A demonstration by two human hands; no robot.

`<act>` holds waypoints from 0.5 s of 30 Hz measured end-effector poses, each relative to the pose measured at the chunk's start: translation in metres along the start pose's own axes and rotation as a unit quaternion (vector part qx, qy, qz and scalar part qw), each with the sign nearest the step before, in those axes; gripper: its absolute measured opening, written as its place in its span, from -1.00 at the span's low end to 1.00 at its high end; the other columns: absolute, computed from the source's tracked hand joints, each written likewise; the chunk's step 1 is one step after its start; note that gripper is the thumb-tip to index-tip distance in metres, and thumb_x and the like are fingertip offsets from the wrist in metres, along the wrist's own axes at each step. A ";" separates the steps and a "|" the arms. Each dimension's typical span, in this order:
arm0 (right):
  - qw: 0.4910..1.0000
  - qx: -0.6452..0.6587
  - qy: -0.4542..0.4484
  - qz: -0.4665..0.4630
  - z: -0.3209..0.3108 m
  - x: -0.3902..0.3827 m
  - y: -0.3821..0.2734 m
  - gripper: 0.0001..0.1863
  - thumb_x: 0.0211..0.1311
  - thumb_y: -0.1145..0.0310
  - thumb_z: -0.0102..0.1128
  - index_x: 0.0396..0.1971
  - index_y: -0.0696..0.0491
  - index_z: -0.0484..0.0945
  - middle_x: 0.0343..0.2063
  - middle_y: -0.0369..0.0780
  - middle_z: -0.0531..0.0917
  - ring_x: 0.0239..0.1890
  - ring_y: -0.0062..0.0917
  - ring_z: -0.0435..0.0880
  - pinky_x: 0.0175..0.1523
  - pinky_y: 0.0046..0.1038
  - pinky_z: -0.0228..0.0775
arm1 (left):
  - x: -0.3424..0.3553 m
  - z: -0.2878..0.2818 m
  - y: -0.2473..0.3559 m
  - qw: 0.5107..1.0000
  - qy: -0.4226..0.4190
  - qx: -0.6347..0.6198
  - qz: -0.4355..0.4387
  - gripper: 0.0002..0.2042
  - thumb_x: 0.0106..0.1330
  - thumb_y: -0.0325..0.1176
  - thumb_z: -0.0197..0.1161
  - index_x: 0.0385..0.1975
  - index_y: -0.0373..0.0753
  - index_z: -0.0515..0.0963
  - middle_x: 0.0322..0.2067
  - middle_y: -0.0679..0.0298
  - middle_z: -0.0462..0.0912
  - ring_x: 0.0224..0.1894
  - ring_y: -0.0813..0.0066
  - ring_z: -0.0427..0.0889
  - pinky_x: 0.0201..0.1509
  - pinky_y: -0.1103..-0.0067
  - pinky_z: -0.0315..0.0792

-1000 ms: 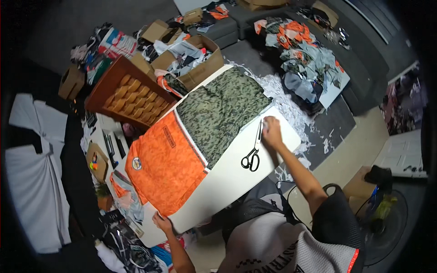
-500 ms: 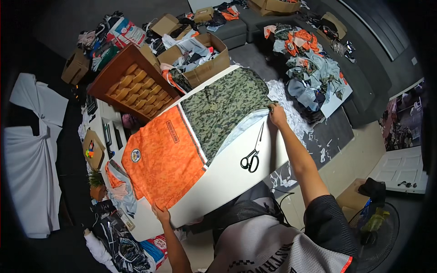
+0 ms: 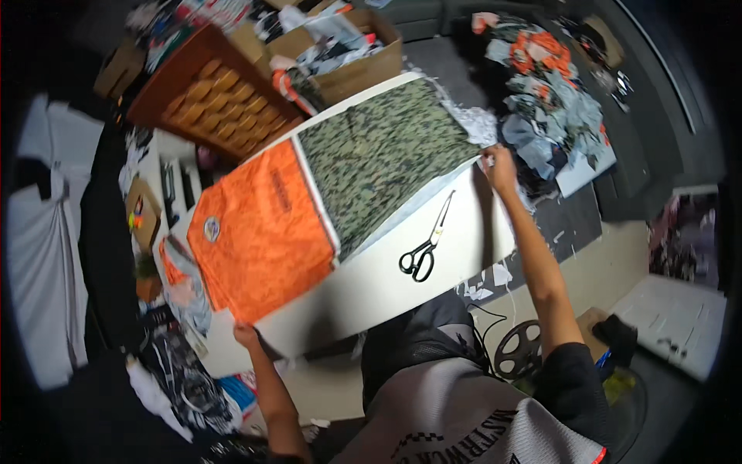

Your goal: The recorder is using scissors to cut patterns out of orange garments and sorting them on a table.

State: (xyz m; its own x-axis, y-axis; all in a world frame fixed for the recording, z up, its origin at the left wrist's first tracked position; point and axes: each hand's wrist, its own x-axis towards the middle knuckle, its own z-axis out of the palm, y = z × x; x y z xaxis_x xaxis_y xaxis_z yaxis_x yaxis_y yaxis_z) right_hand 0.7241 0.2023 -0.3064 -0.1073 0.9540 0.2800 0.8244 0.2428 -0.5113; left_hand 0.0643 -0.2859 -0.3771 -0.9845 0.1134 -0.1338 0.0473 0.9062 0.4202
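Note:
A long cloth panel lies across the white table (image 3: 371, 294), half orange (image 3: 255, 240) with a round badge, half green camouflage (image 3: 379, 147), divided by a white stripe. At the orange half's near left corner, my left hand (image 3: 246, 334) is closed on the cloth edge. My right hand (image 3: 499, 166) pinches the near right corner of the camouflage half. Pale fabric shows along the panel's near edge. Black-handled scissors (image 3: 421, 255) rest on the bare tabletop between the cloth and my body, blades pointing away from me.
A brown wooden chair back (image 3: 220, 93) stands against the table's far side, beside a cardboard box (image 3: 363, 69) of cloth. Heaped scraps (image 3: 549, 108) lie to the far right. Bags and dark bundles (image 3: 185, 379) sit at lower left; white shreds litter the floor at right.
My hands have moved farther apart, the left one leftward and the right one rightward. The camouflage half now lies straighter and flatter. My view has shifted, and the picture is blurrier.

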 end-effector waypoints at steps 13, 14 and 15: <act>0.997 -0.001 -0.031 -0.076 -0.075 0.038 -0.029 -0.83 0.02 0.48 0.20 -0.32 0.13 0.57 -0.47 -0.21 0.62 -0.46 -0.43 0.52 -0.27 -0.48 0.37 | 0.093 -0.071 0.046 0.874 -0.098 -0.465 -0.096 -0.71 0.24 -0.41 0.18 -0.05 -0.30 0.44 -0.08 0.05 0.53 -0.09 0.23 0.55 -0.01 0.48 0.46; 0.996 -0.025 -0.046 -0.075 -0.075 0.037 -0.026 -0.82 0.01 0.48 0.20 -0.32 0.13 0.57 -0.46 -0.21 0.62 -0.45 -0.42 0.52 -0.27 -0.48 0.37 | 0.088 -0.073 0.045 0.853 -0.111 -0.503 -0.087 -0.71 0.24 -0.42 0.18 -0.05 -0.31 0.44 -0.08 0.06 0.53 -0.08 0.25 0.55 0.00 0.50 0.47; 0.996 -0.028 -0.042 -0.078 -0.075 0.033 -0.026 -0.82 0.01 0.48 0.20 -0.32 0.13 0.57 -0.46 -0.21 0.62 -0.45 -0.42 0.52 -0.27 -0.48 0.37 | 0.083 -0.075 0.044 0.831 -0.125 -0.537 -0.077 -0.71 0.25 -0.43 0.18 -0.04 -0.31 0.43 -0.08 0.07 0.54 -0.08 0.27 0.56 0.00 0.52 0.47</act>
State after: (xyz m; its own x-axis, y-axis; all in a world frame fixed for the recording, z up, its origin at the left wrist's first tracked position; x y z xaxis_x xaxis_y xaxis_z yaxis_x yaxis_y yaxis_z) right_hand 0.7408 0.2138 -0.2228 -0.2803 0.9174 0.2825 0.8235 0.3810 -0.4204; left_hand -0.0282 -0.2671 -0.3023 -0.8929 0.2328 -0.3853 -0.3856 0.0460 0.9215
